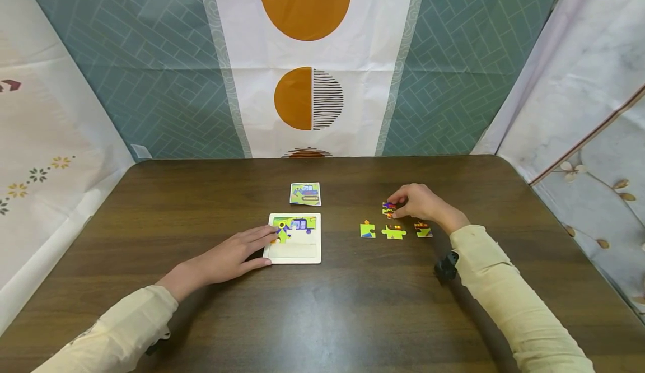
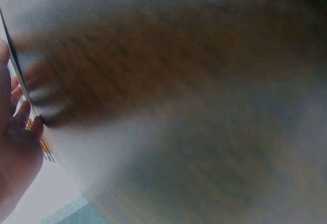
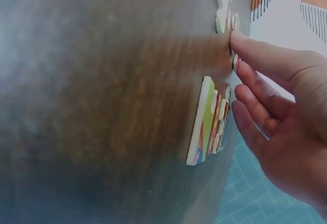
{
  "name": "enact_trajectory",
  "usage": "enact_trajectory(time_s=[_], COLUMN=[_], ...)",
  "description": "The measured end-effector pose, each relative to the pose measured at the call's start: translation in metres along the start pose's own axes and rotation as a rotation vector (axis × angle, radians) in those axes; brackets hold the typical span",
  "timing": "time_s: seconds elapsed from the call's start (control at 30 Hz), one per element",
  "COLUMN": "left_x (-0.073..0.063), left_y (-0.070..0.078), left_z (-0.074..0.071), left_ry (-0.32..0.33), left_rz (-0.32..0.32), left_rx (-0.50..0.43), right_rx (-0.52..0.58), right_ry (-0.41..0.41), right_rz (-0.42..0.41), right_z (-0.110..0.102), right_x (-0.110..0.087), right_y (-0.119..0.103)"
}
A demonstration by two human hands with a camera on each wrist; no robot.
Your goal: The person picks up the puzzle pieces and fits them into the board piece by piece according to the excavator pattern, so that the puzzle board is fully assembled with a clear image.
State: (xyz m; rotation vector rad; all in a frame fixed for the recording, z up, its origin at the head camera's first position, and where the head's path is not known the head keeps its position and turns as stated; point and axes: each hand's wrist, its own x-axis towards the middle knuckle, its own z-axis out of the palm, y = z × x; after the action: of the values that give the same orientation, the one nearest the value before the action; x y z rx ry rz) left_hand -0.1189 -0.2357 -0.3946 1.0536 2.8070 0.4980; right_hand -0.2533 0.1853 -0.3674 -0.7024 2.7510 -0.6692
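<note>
A white puzzle tray [image 1: 304, 254] lies on the table with several pieces fitted along its top and left. My left hand [image 1: 241, 254] rests at its left edge, fingers extended over the rim and onto the fitted pieces. To the right, my right hand [image 1: 422, 201] pinches a purple and orange puzzle piece [image 1: 388, 209] between thumb and fingers, low at the tabletop. In the right wrist view the thumb and fingertips of the right hand [image 3: 286, 96] meet around that piece, which is mostly hidden.
Loose pieces lie nearby: a green one [image 1: 368, 231], a wider green one [image 1: 394, 232] and another [image 1: 423, 230] beneath the right wrist. Behind the tray lies a picture card [image 1: 305, 194] showing a digger. Patterned cloth [image 1: 307, 98] hangs past the table's far edge.
</note>
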Motion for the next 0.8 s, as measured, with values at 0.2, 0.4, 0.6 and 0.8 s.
enact_trajectory(time_s=[0.2,0.4,0.6,0.8], left_x=[0.000,0.000,-0.001,-0.001], left_y=[-0.001,-0.001,-0.001,0.000], left_z=[0.000,0.000,-0.001,-0.001], left_ry=[-0.004,0.004,0.011,0.004], left_rz=[-0.003,0.009,0.012,0.009], left_rx=[-0.004,-0.018,-0.012,-0.013], right_rx=[0.000,0.050,0.060,0.081], right_ry=[-0.005,-0.002,0.011,0.020], right_rz=[0.014,0.049,0.020,-0.019], right_z=[-0.001,-0.003,-0.004,0.000], right_x=[0.002,0.004,0.003,0.001], right_y=[-0.003,-0.006,-0.011,-0.018])
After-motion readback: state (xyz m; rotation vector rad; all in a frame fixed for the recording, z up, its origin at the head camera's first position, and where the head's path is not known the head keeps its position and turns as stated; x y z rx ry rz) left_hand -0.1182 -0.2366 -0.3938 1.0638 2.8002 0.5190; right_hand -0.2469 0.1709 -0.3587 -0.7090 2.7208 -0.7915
